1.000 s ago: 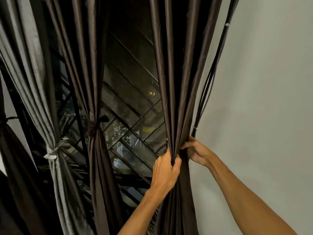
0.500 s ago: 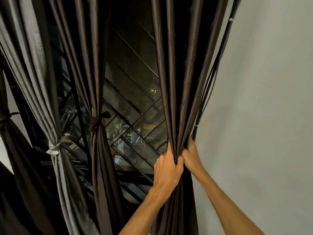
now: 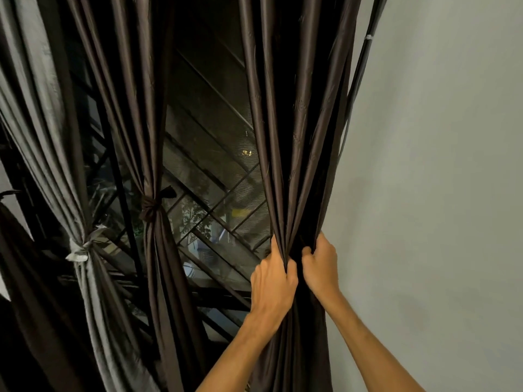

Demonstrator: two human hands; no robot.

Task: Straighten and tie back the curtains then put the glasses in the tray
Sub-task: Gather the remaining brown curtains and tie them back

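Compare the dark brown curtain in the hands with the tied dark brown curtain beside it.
The held dark brown curtain shows no tie; the tied dark brown curtain is cinched by a knotted band. The left hand and right hand bunch the held curtain; nothing touches the tied one. Both are glossy, pleated fabric.

- Dark brown cloth curtain (image 3: 300, 137), gripped by the left hand (image 3: 273, 281) and right hand (image 3: 321, 267): thin fabric with a soft satin sheen on its folds and a faint embossed pattern.
- Pale grey cloth curtain (image 3: 42, 137), far left of the left hand: glossier, silky.
- Grey painted wall (image 3: 438, 193), right of the right hand: smooth, matt.
- Black metal window bars (image 3: 124, 207), left of the left hand: dull.
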